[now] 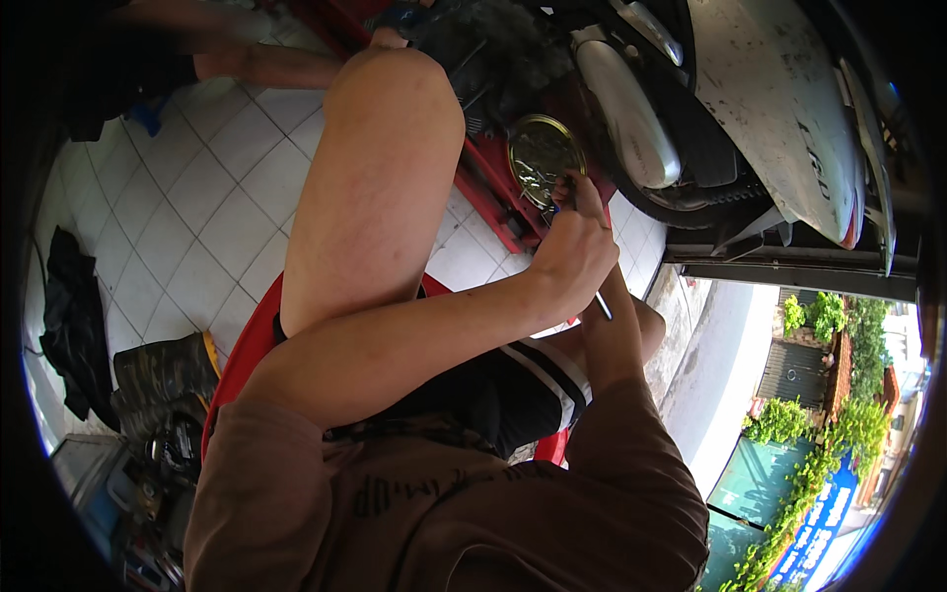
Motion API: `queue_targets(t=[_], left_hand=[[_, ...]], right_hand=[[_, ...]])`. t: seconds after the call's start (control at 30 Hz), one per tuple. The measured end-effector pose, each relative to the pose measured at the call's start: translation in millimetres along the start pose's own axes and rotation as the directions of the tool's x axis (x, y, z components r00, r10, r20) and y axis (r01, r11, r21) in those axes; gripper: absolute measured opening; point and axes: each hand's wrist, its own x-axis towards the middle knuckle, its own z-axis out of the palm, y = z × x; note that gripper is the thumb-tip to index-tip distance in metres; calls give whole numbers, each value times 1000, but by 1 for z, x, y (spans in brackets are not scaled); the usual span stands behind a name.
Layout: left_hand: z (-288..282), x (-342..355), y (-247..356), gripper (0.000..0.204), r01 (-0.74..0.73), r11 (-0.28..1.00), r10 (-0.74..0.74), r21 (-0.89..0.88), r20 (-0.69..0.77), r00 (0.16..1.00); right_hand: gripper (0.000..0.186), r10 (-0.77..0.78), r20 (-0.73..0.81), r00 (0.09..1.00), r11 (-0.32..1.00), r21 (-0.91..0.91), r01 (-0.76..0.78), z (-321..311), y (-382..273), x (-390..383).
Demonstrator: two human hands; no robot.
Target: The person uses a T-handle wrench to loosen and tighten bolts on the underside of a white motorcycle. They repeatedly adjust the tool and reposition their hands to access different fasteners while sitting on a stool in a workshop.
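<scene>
On the tiled floor's [212, 235] far side, a pan [546, 120] sits near the motorbike [764, 84], likely for easy reach. The overlapping hands [580, 249] curl partly closed; whether either grips the rod [604, 305], I cannot tell.

Knee [400, 109] and motorcycle [774, 109] flank the tray [544, 143], seemingly open above.

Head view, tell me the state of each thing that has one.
Round gold-rimmed tin: open, contents unclear.
Left hand: bent at the wrist, fingers partly hidden.
Metal rod: jutting out below the hand, partly hidden.
Silver motorcycle panel: dirt-speckled.
Red seat: occupied.
Black fabric: crumpled.
</scene>
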Motion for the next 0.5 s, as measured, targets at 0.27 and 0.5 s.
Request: queue_targets(t=[0.27, 0.5], left_hand=[[-25, 1, -10, 7, 123, 971, -125, -204, 5, 992], [-25, 18, -25, 10, 209, 960, -236, -184, -140, 962]], right_hand=[[32, -328, 395, 858, 938, 244, 246, 51, -86, -78], [36, -405, 317, 858, 914, 172, 368, 66, -90, -80]])
